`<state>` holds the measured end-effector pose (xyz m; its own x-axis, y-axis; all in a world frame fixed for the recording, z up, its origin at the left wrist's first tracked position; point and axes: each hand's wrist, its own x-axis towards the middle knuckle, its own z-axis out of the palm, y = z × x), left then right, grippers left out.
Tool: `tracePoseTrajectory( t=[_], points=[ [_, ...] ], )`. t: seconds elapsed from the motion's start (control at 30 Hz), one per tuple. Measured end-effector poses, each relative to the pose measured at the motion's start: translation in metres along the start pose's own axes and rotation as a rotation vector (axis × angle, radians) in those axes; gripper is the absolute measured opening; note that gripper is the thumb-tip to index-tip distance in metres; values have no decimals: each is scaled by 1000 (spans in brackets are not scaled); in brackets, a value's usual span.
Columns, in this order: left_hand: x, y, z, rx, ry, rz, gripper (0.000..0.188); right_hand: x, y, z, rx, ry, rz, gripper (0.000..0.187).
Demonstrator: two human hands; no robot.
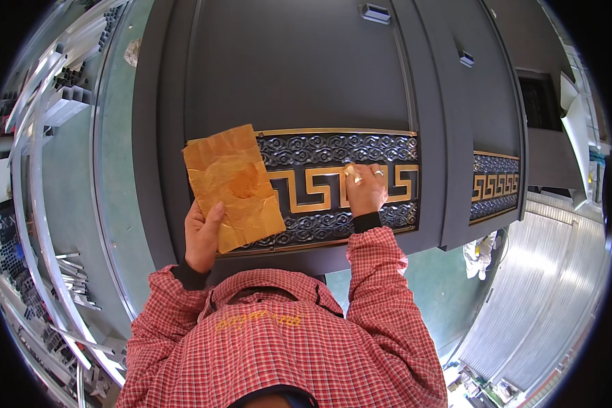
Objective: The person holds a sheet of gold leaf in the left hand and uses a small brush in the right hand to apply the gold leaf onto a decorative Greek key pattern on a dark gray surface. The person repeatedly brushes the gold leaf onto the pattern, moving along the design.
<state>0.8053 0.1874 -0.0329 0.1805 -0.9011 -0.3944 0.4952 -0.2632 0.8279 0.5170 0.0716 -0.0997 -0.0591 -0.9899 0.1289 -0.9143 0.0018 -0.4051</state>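
My left hand (202, 236) grips a creased brown paper sheet (228, 156) by its lower left edge, thumb on top. A dark orange smear shows at the middle of the paper. My right hand (367, 192) is closed, with its fingertips against the gold key-pattern strip (318, 205) of a large dark grey door panel (299, 75). Something small and pale shows at those fingertips; its kind is hidden by the fingers. Above and below the gold strip run dark embossed scroll bands (336, 149). The paper covers the left end of this decoration.
To the right lies a second dark panel with a similar gold band (496, 187). Metal profiles (68, 105) and racks line the left side beyond a green floor (119, 177). A corrugated metal sheet (537, 272) and a white bag (479, 255) are at the lower right.
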Motion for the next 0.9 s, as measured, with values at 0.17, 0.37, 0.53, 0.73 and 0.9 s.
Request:
tracePoseTrajectory(
  t=[0.17, 0.37, 0.53, 0.73, 0.9],
  points=[
    [1, -4, -3, 10, -10, -3, 31, -7, -13, 4, 27, -56, -111, 16],
    [0, -1, 1, -14, -1, -8, 31, -1, -3, -1, 67, -20, -64, 14],
    [0, -2, 1, 23, -14, 10, 30, -1, 3, -2, 48, -43, -74, 16],
    [1, -4, 2, 13, -13, -11, 30, 1, 0, -7, 140, -93, -59, 16],
    [1, -4, 2, 13, 1, 1, 30, -26, 14, -19, 69, -250, -71, 16]
  ],
)
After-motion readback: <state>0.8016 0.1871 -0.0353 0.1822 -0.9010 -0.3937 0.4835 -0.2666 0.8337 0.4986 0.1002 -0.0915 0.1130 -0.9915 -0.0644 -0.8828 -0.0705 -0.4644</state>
